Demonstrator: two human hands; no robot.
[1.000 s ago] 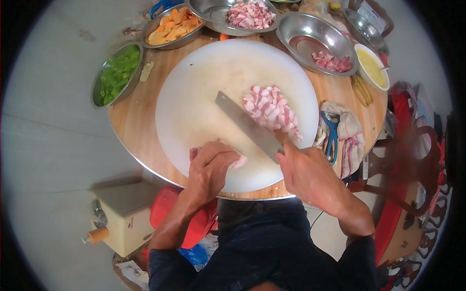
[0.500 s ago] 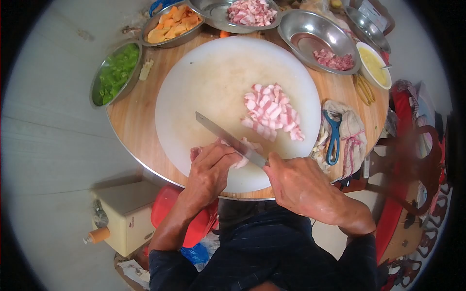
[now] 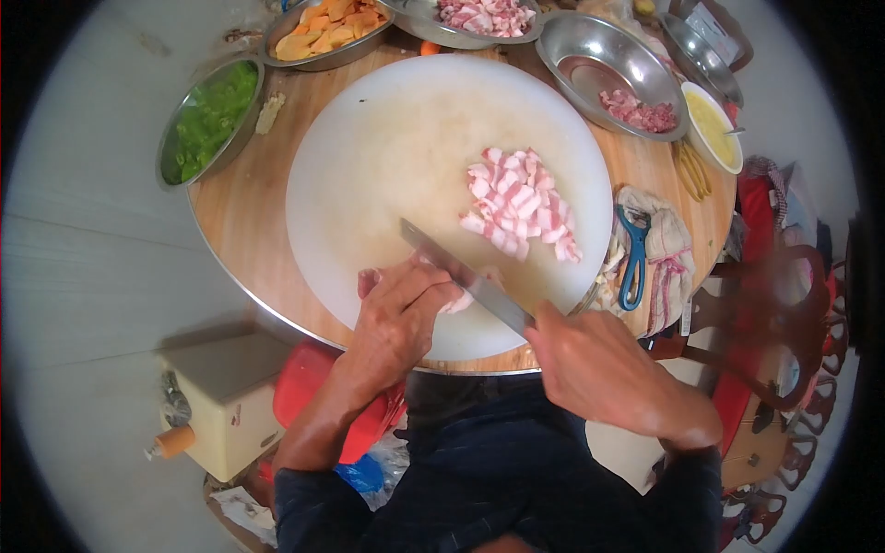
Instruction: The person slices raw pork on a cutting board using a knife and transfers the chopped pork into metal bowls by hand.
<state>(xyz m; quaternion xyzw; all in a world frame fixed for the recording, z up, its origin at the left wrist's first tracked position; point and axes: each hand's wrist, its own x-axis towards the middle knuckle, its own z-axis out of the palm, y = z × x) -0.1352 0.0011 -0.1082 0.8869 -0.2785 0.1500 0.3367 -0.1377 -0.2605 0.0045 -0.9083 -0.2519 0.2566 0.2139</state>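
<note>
My right hand [image 3: 595, 369] is closed round the handle of a kitchen knife [image 3: 470, 281], whose blade slants up and left across the board. Beneath the fingers of my left hand [image 3: 398, 309] lies a piece of raw pork [image 3: 369, 280], mostly hidden by them; the blade is right beside those fingers. Both hands are over the near part of a round white cutting board [image 3: 369, 166]. A heap of diced fatty pork [image 3: 521, 203] lies on the board's right side, beyond the knife.
Metal bowls hold green peppers [image 3: 214, 120], orange slices [image 3: 332, 32], and cut meat [image 3: 489, 17]. Another metal bowl [image 3: 590, 55] has minced-looking meat. A white bowl [image 3: 705, 120] holds yellow liquid. Blue-handled peeler or scissors [image 3: 634, 263] rest on a cloth [image 3: 671, 253] at right.
The knife and my right hand have shifted right and slightly toward me. My left hand stays on the pork. The whole view has tilted a little.
</note>
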